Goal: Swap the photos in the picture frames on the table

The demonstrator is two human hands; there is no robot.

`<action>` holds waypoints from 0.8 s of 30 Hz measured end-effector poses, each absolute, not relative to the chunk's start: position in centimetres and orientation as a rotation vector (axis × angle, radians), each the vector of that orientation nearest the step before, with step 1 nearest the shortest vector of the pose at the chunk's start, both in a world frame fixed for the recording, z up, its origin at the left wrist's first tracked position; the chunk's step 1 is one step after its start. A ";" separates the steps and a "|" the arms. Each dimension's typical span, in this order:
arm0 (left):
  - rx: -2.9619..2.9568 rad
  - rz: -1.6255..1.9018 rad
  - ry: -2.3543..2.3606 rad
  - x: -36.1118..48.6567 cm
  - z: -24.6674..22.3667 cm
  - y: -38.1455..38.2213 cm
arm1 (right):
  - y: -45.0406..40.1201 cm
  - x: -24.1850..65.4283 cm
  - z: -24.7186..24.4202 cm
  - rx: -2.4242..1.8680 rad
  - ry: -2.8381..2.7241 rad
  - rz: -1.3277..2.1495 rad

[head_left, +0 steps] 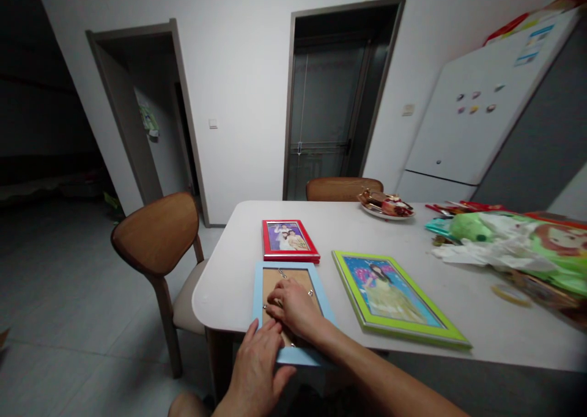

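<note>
A light-blue picture frame (258, 287) lies face down at the table's near edge, its brown backing board (297, 276) and small metal clips showing. My left hand (257, 365) rests at the frame's lower left side, fingers stretched over the edge and thumb spread apart. Over the middle of the backing, my right hand (293, 307) has its fingers bent and drawn together, touching the board; whatever they pinch is hidden. Just behind is a red picture frame (265, 241) with a group photo. To the right lies a lime-green picture frame (348, 288), photo side up.
A plate (389, 214) of assorted items stands at the table's far side. Green and white plastic packaging (509, 236) is heaped on the right, near a roll of tape (511, 295). Wooden chairs stand left (160, 239) and behind the white table (220, 270).
</note>
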State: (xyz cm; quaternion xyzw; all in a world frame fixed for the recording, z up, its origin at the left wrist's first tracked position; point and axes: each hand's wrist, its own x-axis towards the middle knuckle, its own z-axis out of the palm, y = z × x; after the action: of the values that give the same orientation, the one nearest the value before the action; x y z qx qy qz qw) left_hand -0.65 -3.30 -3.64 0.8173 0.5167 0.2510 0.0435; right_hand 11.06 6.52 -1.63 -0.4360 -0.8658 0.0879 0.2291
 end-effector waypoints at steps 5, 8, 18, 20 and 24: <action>2.489 0.821 1.587 -0.5 -3.8 -3.3 | 6.9 10.5 -1.8 -1.238 -2.395 0.180; 2.475 0.819 1.587 -0.5 -3.8 -3.4 | 7.3 10.7 -1.9 -1.227 -2.397 0.198; 2.453 0.771 1.579 -0.4 -3.4 -3.3 | 11.8 12.0 -3.0 -1.572 -2.236 0.057; 2.444 0.777 1.579 -0.3 -3.3 -3.3 | 12.0 11.9 -3.1 -1.576 -2.244 0.060; 2.456 0.788 1.574 -0.4 -3.5 -3.2 | 11.7 11.7 -2.7 -1.551 -2.259 0.069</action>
State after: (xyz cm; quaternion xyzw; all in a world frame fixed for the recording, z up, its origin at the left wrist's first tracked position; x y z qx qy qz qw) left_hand -0.44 -3.21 -3.50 0.8113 0.5201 0.2603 0.0598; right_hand 11.70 11.75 -2.67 -0.5545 -0.8077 0.0246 0.1989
